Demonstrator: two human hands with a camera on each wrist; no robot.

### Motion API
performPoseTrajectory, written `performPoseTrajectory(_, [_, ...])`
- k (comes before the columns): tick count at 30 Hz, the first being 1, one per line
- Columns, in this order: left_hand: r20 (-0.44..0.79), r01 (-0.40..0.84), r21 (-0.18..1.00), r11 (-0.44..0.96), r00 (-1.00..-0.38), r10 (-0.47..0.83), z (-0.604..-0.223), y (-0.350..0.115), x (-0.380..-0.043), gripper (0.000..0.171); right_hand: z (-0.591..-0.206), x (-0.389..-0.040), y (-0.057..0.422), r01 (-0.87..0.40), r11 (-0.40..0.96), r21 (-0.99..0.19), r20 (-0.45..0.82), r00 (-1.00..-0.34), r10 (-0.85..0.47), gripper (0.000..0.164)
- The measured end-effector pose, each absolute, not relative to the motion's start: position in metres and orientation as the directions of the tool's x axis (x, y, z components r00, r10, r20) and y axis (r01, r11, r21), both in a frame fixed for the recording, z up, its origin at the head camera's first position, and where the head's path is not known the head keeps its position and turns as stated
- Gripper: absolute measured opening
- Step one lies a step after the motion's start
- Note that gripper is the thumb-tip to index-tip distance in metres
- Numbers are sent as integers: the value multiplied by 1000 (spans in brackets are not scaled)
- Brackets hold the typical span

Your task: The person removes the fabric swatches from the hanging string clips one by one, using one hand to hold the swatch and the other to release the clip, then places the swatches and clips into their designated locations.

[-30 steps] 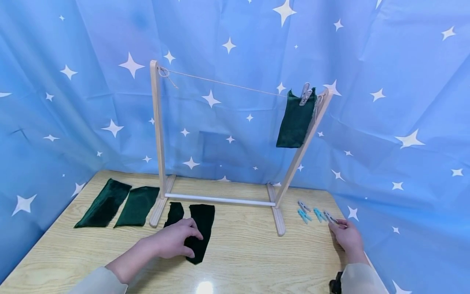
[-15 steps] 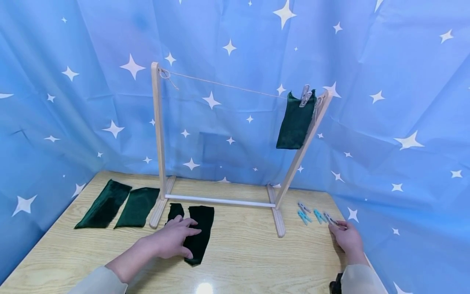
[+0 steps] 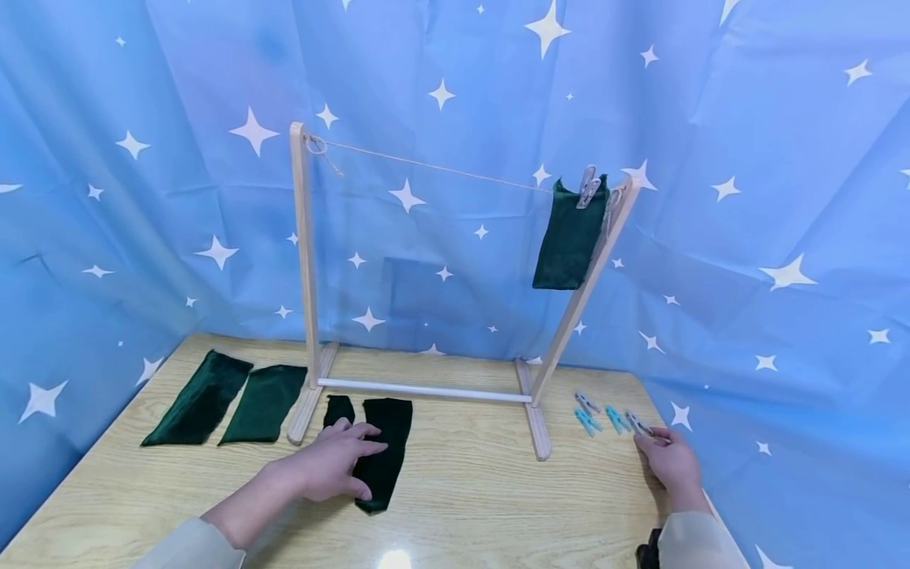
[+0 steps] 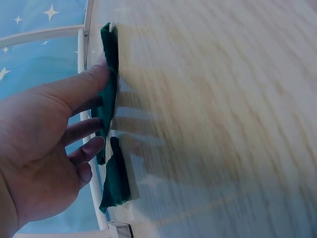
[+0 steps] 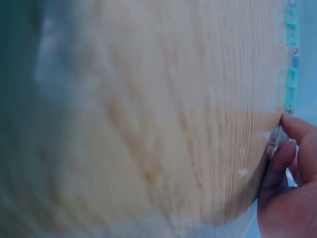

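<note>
In the head view my left hand [image 3: 327, 466] lies over two dark green velvety cloths. Its spread fingers and thumb touch the right cloth [image 3: 387, 446], while the hand covers much of the smaller-looking left cloth [image 3: 340, 408]. The left wrist view shows the thumb along a cloth [image 4: 110, 94] and relaxed fingers beside it. Over at the table's right edge, my right hand [image 3: 674, 465] pinches a grey clothespin [image 5: 275, 138] between thumb and fingers. Two teal clothespins [image 3: 615, 419] and another grey one [image 3: 587, 402] lie just left of that hand.
A wooden frame [image 3: 307, 261] with a string line [image 3: 434, 164] stands at the back. One green cloth [image 3: 569, 241] hangs at its right end under a grey clothespin [image 3: 588, 187]. Two more green cloths [image 3: 199, 399] lie at the left. A starry blue curtain [image 3: 441, 47] closes the back.
The left hand's fingers have spread slightly, and the cloth beneath has shifted a little. The right hand stays at the clothespins almost unmoved.
</note>
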State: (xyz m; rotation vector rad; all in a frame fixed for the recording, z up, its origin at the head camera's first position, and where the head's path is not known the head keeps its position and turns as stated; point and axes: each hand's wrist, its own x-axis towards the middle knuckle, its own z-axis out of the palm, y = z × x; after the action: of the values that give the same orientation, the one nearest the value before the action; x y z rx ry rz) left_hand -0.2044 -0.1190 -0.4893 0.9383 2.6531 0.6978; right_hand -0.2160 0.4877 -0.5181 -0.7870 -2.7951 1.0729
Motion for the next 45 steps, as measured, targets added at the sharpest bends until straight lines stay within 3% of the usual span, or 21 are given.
performPoseTrajectory(9, [-76, 496, 583, 643, -755, 651, -489, -120, -203, 70, -523, -217, 495, 449, 620, -643, -153, -869, 471, 76])
performPoseTrajectory(14, [-63, 447, 649, 615, -774, 630, -488, -118, -203, 66, -524, -214, 504, 442, 550, -709, -181, -868, 463, 82])
performPoseTrajectory(22, [156, 500, 695, 516, -806, 571, -475, -108, -205, 34, -500, -203, 507, 347, 408, -845, -165, -893, 418, 76])
performPoseTrajectory(29, [357, 603, 691, 399, -764, 538, -455, -89, -211, 20, -444, -199, 483, 192, 492, -849, -6, -935, 355, 63])
performPoseTrajectory(35, [379, 619, 695, 367, -749, 544, -432, -72, -214, 20, -380, -201, 450, 10, 537, -843, 150, -955, 254, 42])
performPoseTrajectory(45, [451, 670, 678, 301, -703, 550, -386, -45, -229, 24, -279, -206, 389, -152, 589, -794, 282, -950, 135, 40])
